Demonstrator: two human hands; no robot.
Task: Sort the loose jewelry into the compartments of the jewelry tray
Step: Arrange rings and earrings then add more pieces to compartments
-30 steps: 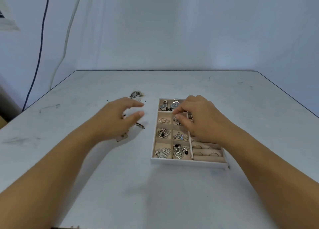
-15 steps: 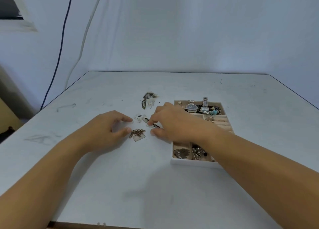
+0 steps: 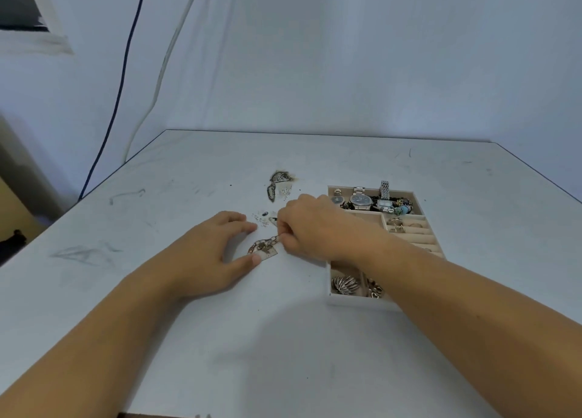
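Scuffed white table (image 3: 220, 339) bears a white rectangular jewelry tray (image 3: 356, 301) with beige compartments, several of them filled. Right hand (image 3: 310, 225), just left of the tray, pinches one end of a bronze link chain (image 3: 263, 246) lying on the table. Left hand (image 3: 214, 250), farther left, rests with loose fingers and grips nothing; its thumb is just beside the chain. Small loose pieces (image 3: 277, 181) lie left of the tray's far corner.

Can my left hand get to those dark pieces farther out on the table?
Probably yes. The left hand rests open and holds nothing; the dark pieces lie beyond its fingertips on bare table, and the right hand, pinching the chain, sits off to the side.
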